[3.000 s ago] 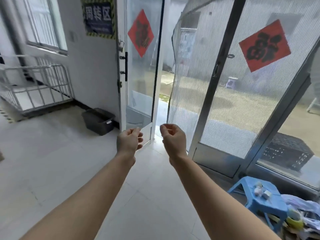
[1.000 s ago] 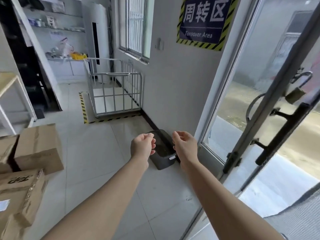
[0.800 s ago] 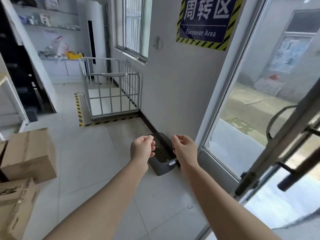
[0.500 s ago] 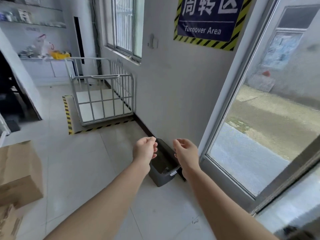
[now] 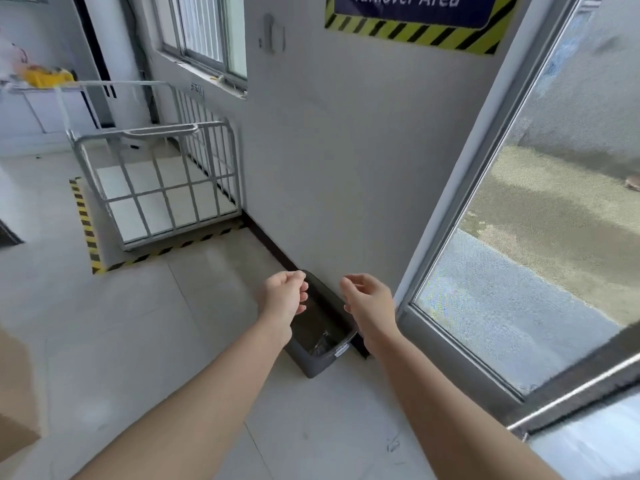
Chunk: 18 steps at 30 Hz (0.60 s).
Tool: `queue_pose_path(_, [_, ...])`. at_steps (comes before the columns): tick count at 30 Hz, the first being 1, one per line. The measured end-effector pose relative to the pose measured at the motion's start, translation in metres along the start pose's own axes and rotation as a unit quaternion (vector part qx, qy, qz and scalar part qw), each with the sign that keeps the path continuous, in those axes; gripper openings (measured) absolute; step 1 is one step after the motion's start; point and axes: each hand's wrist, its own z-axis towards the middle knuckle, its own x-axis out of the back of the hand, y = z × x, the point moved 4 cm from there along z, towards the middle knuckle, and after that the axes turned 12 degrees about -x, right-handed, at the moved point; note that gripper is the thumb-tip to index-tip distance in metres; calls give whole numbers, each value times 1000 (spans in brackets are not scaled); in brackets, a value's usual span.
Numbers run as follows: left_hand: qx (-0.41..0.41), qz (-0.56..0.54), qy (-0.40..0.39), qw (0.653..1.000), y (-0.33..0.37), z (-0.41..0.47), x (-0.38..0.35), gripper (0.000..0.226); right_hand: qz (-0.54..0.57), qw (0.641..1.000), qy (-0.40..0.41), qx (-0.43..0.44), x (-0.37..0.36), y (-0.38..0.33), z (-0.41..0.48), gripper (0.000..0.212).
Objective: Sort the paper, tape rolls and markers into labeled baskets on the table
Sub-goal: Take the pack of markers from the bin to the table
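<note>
Left hand: the left hand (image 5: 285,296) is held out in front, fingers loosely curled inward, with nothing in it.
Right hand: the right hand (image 5: 369,303) is alongside it, fingers bent and slack, thumb apart, also holding nothing.
Below the hands: a dark grey bin (image 5: 329,360) stands on the floor against the wall. Both hands are in the air above it, one over each side, touching neither it nor each other.
Inside the bin: something dark and shiny lies at the bottom; I cannot tell what it is.
Right of the bin: a glass door (image 5: 536,237) looking out on a yard.
Beyond the bin: a metal cage cart (image 5: 156,178) along the same wall, edged by striped floor tape (image 5: 86,226).
Above the bin: a hazard-bordered sign (image 5: 408,15) high on the wall.
Left of the bin: a cardboard box (image 5: 14,393), well apart at the edge of view.
Task things: no paper, tape rolls, markers, labeled baskets or table are in view.
Progress: nothing here shows any item sorted; judging by the empty hands, the sorting seems not yet begun, and the table has to be reached first.
</note>
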Motion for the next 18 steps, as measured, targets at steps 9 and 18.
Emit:
queue_pose_path(9, [26,29,5,999,-29,121,-66,13,-33,999,-9,-32,-15,-9,142,5])
queue_pose_path(18, [76,31,2,997,-67,222,-110,16,-65,994,1,-86,-39,0,254,6])
